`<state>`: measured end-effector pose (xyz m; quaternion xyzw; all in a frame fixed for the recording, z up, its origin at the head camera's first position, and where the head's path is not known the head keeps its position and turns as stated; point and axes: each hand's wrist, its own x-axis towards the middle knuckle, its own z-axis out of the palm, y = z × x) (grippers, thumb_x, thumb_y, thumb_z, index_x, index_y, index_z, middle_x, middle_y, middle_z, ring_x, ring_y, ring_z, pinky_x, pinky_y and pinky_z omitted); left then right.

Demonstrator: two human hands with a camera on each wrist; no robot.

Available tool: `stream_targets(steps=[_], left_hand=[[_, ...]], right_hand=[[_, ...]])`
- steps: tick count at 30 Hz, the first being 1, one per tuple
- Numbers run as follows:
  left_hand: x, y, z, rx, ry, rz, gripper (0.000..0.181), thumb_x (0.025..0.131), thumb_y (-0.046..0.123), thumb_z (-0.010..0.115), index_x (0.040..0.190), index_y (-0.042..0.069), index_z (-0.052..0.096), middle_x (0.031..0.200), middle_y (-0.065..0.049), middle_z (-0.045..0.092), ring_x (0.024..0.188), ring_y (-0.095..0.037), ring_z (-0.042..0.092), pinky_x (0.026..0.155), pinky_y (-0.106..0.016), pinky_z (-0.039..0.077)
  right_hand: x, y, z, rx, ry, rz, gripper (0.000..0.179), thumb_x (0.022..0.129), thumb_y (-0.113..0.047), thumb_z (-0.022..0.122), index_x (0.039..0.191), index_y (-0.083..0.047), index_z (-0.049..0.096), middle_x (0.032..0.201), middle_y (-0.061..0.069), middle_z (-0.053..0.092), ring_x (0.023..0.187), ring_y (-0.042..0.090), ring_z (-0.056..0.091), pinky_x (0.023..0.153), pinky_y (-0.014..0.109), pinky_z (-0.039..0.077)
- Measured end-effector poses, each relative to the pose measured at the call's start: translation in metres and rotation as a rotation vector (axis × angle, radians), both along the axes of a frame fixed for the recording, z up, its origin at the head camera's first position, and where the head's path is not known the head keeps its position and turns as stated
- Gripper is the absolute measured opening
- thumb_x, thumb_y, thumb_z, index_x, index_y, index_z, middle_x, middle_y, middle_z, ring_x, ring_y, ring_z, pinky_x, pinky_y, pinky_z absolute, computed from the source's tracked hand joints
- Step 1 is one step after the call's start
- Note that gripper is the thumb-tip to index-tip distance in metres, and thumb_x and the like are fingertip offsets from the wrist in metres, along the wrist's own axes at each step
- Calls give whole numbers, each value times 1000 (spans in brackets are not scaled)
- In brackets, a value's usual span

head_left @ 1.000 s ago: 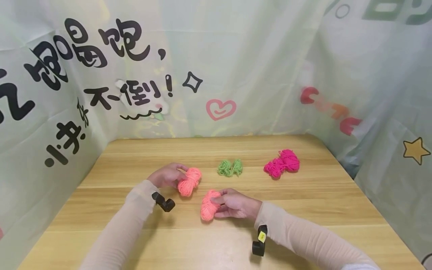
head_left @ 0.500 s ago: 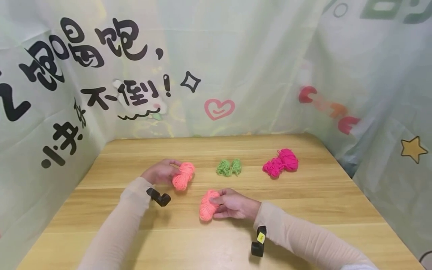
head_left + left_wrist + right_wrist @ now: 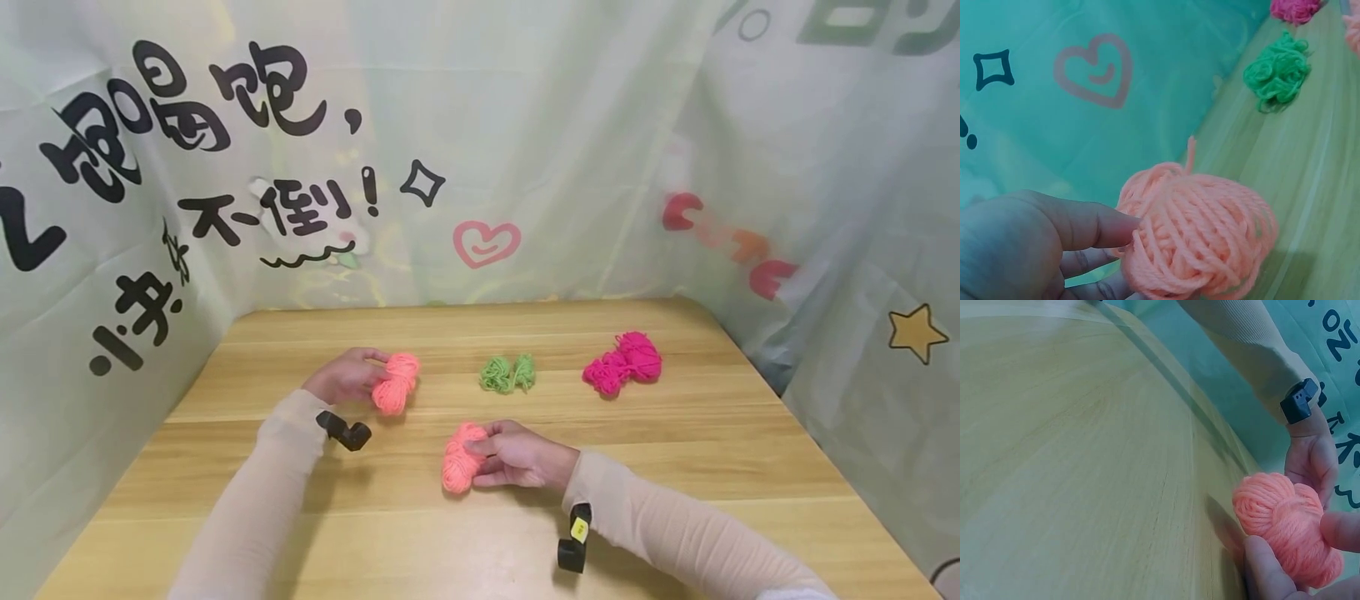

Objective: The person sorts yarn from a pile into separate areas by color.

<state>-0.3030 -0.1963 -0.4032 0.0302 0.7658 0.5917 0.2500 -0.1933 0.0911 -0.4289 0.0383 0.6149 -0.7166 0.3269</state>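
Observation:
My left hand (image 3: 349,376) pinches a coral-pink bundle of yarn (image 3: 396,384) at the left of the table. In the left wrist view the thumb presses on that bundle's side (image 3: 1200,234), and a short loose end sticks up from it. Nearer to me and more central, my right hand (image 3: 522,454) grips a second coral-pink yarn bundle (image 3: 461,458) between thumb and fingers. The right wrist view shows this bundle (image 3: 1288,525) narrowed at its middle. The two bundles are apart from each other.
Two small clumps of green yarn (image 3: 496,375) lie side by side behind the hands. Farther right rests magenta yarn (image 3: 640,357) in two joined lumps. Printed cloth (image 3: 585,167) hangs around the wooden table (image 3: 690,450) at the back and sides.
My left hand has moved left and a little toward the back with its coral yarn bundle. The right hand and its bundle have stayed nearly in place.

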Motion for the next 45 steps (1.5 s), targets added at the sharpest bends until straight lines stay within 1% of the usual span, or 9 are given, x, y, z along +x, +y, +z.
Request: stream_targets(steps=[8, 11, 17, 21, 26, 33, 38, 40, 45], left_hand=[[-6, -11, 2, -36, 1, 33, 48, 96, 2, 52, 138, -10, 32, 91, -10, 63, 77, -15, 62, 69, -32, 54], [-8, -15, 1, -32, -2, 45, 47, 96, 3, 53, 137, -9, 33, 90, -8, 64, 77, -15, 62, 69, -31, 54], [-7, -25, 2, -37, 20, 40, 48, 96, 4, 53, 137, -11, 33, 96, -9, 64, 82, -15, 63, 72, -33, 54], [-6, -31, 2, -40, 28, 51, 49, 96, 5, 53, 137, -11, 32, 95, -9, 64, 81, -15, 63, 73, -34, 54], [-6, -35, 2, -33, 19, 76, 49, 96, 3, 52, 137, -11, 31, 93, -8, 63, 79, -14, 63, 71, -33, 55], [-5, -44, 1, -69, 35, 83, 49, 96, 4, 51, 138, -12, 31, 84, -4, 63, 73, -11, 60, 69, -30, 53], [-3, -53, -4, -68, 36, 89, 51, 96, 5, 50, 139, -13, 30, 87, -4, 62, 75, -11, 60, 71, -31, 53], [-1, -57, -6, -80, 48, 84, 52, 96, 5, 50, 140, -14, 29, 91, -4, 62, 78, -11, 60, 72, -31, 53], [1, -64, -11, -60, 41, 96, 49, 97, 4, 49, 138, -14, 31, 101, -7, 62, 82, -12, 61, 75, -31, 54]], right_hand=[[-1, 0, -1, -7, -5, 1, 33, 94, -2, 58, 120, 4, 37, 95, 15, 55, 79, 23, 60, 84, 46, 54], [-1, 0, -2, -2, -4, 0, 35, 94, -2, 58, 121, 5, 37, 95, 15, 55, 79, 23, 60, 83, 46, 54], [-1, -1, -3, 3, -7, -3, 34, 94, -2, 58, 120, 4, 37, 95, 16, 56, 79, 24, 60, 82, 46, 55], [0, -1, -2, 7, -7, -2, 33, 95, -3, 58, 120, 3, 37, 95, 16, 56, 79, 23, 60, 83, 46, 55], [1, -1, -2, 9, -2, -5, 32, 95, -2, 57, 119, 3, 37, 94, 15, 55, 78, 22, 59, 82, 46, 55], [1, -1, -1, 8, 5, -7, 28, 94, -2, 57, 115, 2, 39, 91, 13, 56, 76, 21, 59, 82, 45, 55], [0, -1, -1, 7, -2, -12, 30, 94, -2, 58, 117, 2, 39, 92, 13, 55, 77, 21, 58, 82, 45, 55], [-1, -1, 0, 3, -5, -11, 30, 94, -1, 58, 118, 3, 40, 93, 13, 56, 78, 22, 59, 82, 44, 55], [-7, -4, 2, 5, -5, -11, 29, 93, 1, 57, 117, 3, 40, 94, 15, 55, 79, 22, 59, 83, 41, 55]])
